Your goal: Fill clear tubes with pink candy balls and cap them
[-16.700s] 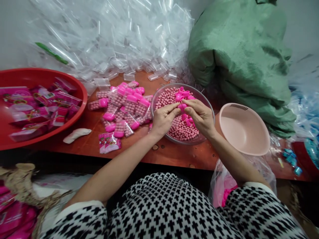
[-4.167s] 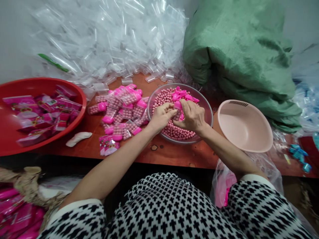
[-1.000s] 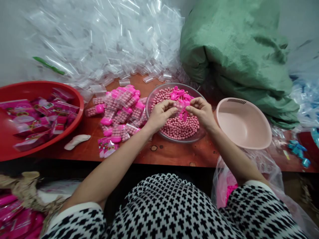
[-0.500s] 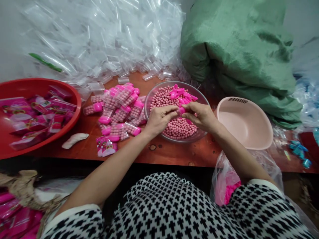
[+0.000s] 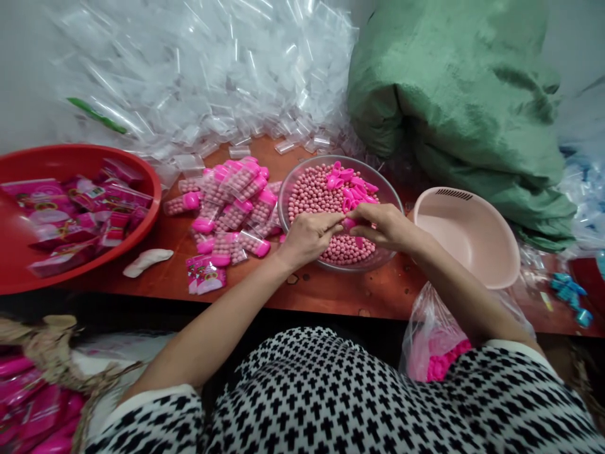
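Both hands meet above a clear bowl [image 5: 397, 189] of pink beads [image 5: 312, 192]. My left hand [image 5: 312, 234] is closed, its fingertips pressed round a small pink piece [image 5: 350, 223]. From the right, my right hand [image 5: 380, 226] pinches the same piece between thumb and fingers. Most of the piece is hidden by the fingertips. Bright pink plastic caps [image 5: 336, 175] lie on the beads at the back right of the bowl. Left of the bowl is a pile of clear tubes [image 5: 236, 202] filled with beads and closed with pink caps.
A red basin [image 5: 154, 221] of pink packets stands left. Empty clear tubes [image 5: 198, 69] are heaped behind, beside a green sack [image 5: 463, 94]. A beige basin [image 5: 466, 239] is at right, above a plastic bag of pink pieces [image 5: 444, 353].
The view has shifted slightly, so the table items appear a little further right. My hands stay together over the bowl, with the left fingers now flatter over the pink piece.
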Tool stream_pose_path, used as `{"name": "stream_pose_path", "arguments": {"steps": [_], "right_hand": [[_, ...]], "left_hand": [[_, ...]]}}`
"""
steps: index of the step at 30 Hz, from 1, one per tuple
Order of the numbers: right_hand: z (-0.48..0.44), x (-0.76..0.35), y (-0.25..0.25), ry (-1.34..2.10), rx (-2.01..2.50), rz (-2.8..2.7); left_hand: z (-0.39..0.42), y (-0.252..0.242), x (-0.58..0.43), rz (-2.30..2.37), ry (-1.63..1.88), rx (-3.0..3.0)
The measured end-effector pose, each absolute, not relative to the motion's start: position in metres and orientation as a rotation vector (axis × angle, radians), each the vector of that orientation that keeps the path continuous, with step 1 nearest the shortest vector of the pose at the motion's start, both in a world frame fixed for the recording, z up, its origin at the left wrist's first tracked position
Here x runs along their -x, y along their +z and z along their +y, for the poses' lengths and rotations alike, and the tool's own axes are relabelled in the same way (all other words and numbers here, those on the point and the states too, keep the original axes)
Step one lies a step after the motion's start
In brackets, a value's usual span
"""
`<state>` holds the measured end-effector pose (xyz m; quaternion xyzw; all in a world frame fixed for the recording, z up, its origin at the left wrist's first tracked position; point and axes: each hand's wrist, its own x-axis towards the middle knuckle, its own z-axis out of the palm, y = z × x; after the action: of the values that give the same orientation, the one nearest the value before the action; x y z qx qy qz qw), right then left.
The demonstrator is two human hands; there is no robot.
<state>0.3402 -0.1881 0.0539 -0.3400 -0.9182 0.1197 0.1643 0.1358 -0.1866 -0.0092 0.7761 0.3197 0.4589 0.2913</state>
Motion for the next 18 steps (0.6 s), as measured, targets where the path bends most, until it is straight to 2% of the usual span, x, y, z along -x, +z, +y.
{"name": "stream_pose_path", "arguments": {"steps": [6, 10, 14, 18], "right_hand": [[-0.195, -0.339, 0.041, 0.394, 0.986, -2.395], [-0.189, -0.333, 0.036, 0.854, 1.093, -1.79], [-0.191, -0.334, 0.036, 1.313, 0.936, -1.309], [-0.194, -0.337, 0.028, 1.466, 0.863, -1.202]], "left_hand": [[-0.188, -0.006, -0.136, 0.845, 1.141, -1.899], [-0.18, -0.001, -0.138, 0.789, 1.15, -1.432], [-0.175, 0.003, -0.142, 0.682, 1.161, -0.939], [-0.177, 0.003, -0.143, 0.681, 1.158, -0.906]]}}
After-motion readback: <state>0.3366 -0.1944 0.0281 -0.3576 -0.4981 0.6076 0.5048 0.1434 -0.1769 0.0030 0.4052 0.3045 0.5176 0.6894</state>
